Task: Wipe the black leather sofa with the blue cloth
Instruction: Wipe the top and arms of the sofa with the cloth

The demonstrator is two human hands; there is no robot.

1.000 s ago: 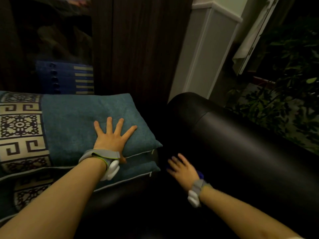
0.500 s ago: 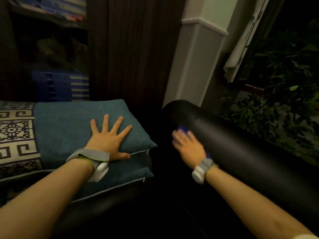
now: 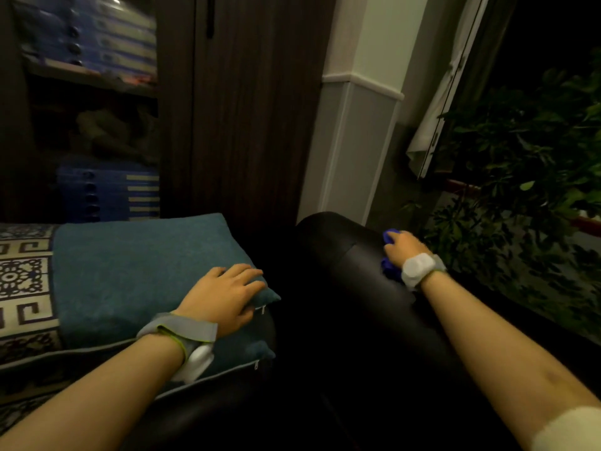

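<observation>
The right hand (image 3: 402, 246) is lying on top of the rounded arm of the black leather sofa (image 3: 351, 275), with the blue cloth (image 3: 387, 266) under it. The cloth is showing only as two small blue parts — one just beyond the fingertips and one bunched under the heel of the hand, beside the wristband (image 3: 419, 268). The fingers of this hand are blurred and mostly turned away from the camera, so I cannot tell whether they are flat on the cloth or curling around it.

The left hand (image 3: 224, 296) is resting on the upper teal cushion (image 3: 130, 275), near its right corner. Its fingers (image 3: 242, 271) are lying close together, a little bent, and they are pressing down into the fabric; the thumb is touching the cushion edge by the zipper. A grey band with a white unit (image 3: 192, 348) is sitting on this wrist. A second teal cushion (image 3: 240, 356) is lying under the first one, and both are resting on the sofa seat.

To the left of the left fingers, a cushion part with a dark and cream pattern (image 3: 22, 281) is showing. Beyond both hands a dark wooden cabinet (image 3: 247, 109) is standing, with blue boxes (image 3: 110, 193) on its shelves, and a pale wall column (image 3: 351, 144) is beside it. To the right of the right fingers — just past the sofa arm — green plants (image 3: 520, 177) are standing.
</observation>
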